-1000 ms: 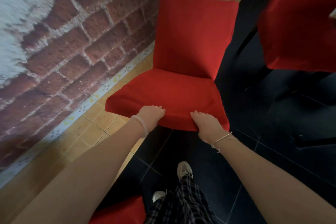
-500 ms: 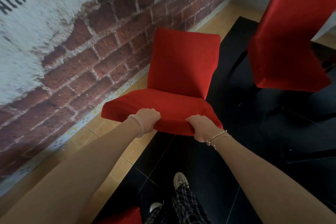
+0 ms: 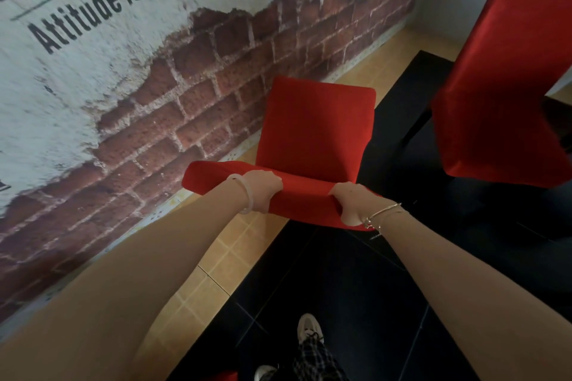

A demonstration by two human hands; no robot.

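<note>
Nearest, a pale shoe [image 3: 309, 328] and a plaid trouser leg [image 3: 315, 359] stand on the black floor tiles [image 3: 356, 281]. Both forearms reach forward. The left hand [image 3: 263, 192] and right hand [image 3: 349, 204] are set apart on the front edge of the seat [image 3: 306, 204] of a red chair [image 3: 315, 133], each with its fingers curled round the padded rim and clamped on it. The chair stands just beside the brick-pattern wall [image 3: 216, 86]; its legs are hidden.

Assessment: the fabric cover is soft and dents under the fingers, and it may slip over the padding, so the hold should bear on the rigid edge beneath. The frame is judged stiff and moderately heavy. A two-handed, spread grip suits it; the top of the backrest [image 3: 322, 93] is the alternative hold. Farther right, well apart, stands a second red chair [image 3: 501, 86].
</note>
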